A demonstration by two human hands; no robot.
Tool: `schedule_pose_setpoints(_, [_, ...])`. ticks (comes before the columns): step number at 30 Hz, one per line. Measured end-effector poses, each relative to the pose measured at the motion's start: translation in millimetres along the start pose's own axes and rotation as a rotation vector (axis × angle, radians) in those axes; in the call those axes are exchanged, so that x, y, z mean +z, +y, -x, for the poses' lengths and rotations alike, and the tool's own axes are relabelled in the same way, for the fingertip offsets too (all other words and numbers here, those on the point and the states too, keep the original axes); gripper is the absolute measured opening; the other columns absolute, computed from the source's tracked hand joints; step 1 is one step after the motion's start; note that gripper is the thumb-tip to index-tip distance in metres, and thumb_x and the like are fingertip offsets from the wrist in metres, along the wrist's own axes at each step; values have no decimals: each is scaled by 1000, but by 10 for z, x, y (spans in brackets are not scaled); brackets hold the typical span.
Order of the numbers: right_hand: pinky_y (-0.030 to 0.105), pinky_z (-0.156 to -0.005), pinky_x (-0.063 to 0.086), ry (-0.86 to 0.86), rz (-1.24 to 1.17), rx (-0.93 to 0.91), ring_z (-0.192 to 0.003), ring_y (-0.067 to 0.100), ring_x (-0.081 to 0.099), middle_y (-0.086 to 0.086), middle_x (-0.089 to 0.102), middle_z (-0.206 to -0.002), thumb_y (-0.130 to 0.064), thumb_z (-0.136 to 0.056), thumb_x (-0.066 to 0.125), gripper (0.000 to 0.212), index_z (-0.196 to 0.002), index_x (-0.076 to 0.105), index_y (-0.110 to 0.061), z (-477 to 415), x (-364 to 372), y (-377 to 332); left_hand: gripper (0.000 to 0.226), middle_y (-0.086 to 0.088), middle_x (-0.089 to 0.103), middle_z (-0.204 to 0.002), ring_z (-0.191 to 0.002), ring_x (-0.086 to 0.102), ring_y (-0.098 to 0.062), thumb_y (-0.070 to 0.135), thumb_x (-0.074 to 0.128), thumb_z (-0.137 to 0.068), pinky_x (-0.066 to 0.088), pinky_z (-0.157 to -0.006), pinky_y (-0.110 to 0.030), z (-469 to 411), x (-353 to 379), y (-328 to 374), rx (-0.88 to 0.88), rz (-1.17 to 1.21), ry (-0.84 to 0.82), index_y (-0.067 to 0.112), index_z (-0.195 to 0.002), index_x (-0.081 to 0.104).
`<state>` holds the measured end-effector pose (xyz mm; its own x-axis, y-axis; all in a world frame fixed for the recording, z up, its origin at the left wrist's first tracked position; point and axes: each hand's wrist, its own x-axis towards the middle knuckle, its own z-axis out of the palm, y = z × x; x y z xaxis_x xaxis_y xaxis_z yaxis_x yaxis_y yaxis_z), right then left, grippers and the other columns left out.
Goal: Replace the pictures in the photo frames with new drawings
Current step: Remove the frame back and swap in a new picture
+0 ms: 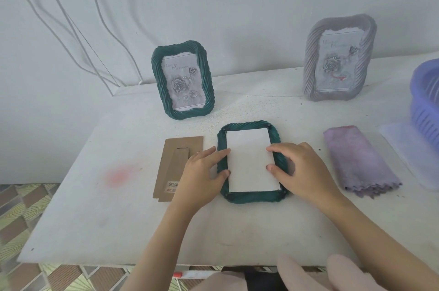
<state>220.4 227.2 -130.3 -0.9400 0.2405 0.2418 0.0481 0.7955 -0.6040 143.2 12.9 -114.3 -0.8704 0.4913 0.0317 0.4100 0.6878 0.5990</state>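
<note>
Green frame [252, 197]: laid face down on table [118, 219]
White sheet [249, 160]: pressed flat by left hand [204, 172] and right hand [301, 169], fingers spread

Script reading roughly "Rose Memory" heads the picture [184, 85] in the upright green frame [183, 83]; barcode sticker [173, 184] unreadable

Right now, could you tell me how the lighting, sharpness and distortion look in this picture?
Head view: soft, even light with only faint shadows under the left hand and right hand; no glare on the white sheet; wide-angle bending curves the table edges; the grey frame near the corner looks smeared, while the standing green frame is sharper.
</note>
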Motion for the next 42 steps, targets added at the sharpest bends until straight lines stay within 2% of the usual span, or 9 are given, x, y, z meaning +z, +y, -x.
schedule_pose_setpoints(3, [25,-77,36,24,4,-35,-85,11,43,-13,64,-112,-29,-80,66,33,-112,62,-25,3,37,29,42,-3,61,-123,-119,51,-13,13,55,-88,39,-101,-31,21,-66,81,-36,144,38,30,-126,55])
schedule_pose_setpoints(6, [27,-77,38,41,17,-46,-84,12,44,-12,65,-111,-35,-81,57,34,-113,62,-24,24,58,33,41,-9,65,-114,-102,59,-26,3,44,-89,47,-80,-30,17,-178,78,-169,231,239,24,-122,58])
schedule_pose_setpoints(9, [28,-77,39,47,28,-53,-83,12,44,-13,65,-111,-39,-81,51,36,-111,62,-25,22,62,38,39,-1,53,-133,-123,43,-27,6,47,-86,35,-100,-34,-10,-271,-81,-314,63,407,18,-122,57])
schedule_pose_setpoints(14, [29,-77,41,70,31,-69,-82,14,46,-12,65,-110,-38,-81,51,34,-108,64,-23,18,66,26,49,-3,52,-129,-126,37,-31,27,56,-86,32,-102,-41,76,-321,-216,-496,-113,301,19,-133,45])
schedule_pose_setpoints(19, [27,-78,40,70,27,-68,-84,13,46,-14,64,-111,-48,-82,39,43,-108,64,-24,23,55,13,58,-12,57,-120,-119,41,-34,23,54,-88,37,-91,-39,61,-270,-144,-508,-182,272,16,-141,30])
schedule_pose_setpoints(26, [30,-81,42,63,28,-66,-86,12,46,-15,64,-111,-49,-82,38,44,-109,63,-25,29,50,-13,61,-13,45,-128,-119,39,-36,18,66,-77,35,-95,-41,-89,-428,-190,-635,35,248,23,-132,40])
schedule_pose_setpoints(32, [30,-80,42,77,26,-73,-84,12,46,-16,64,-110,-49,-83,39,42,-108,63,-26,25,59,-1,50,-1,59,-107,-103,54,-29,21,79,-56,50,-83,-43,-109,-557,-280,-564,303,237,48,-91,54])
schedule_pose_setpoints(37, [29,-79,42,70,31,-73,-84,14,48,-16,64,-110,-50,-83,39,41,-108,63,-27,9,58,-4,36,1,65,-87,-71,63,-17,0,78,-66,49,-56,-25,-92,-693,-222,-453,475,188,24,-89,65])
schedule_pose_setpoints(42, [26,-80,39,58,31,-75,-85,12,48,-18,63,-110,-50,-83,39,41,-109,63,-27,24,45,-1,37,-6,68,-91,-74,64,-18,-9,70,-71,56,-60,-23,-118,-846,-172,-346,713,202,22,-91,65])
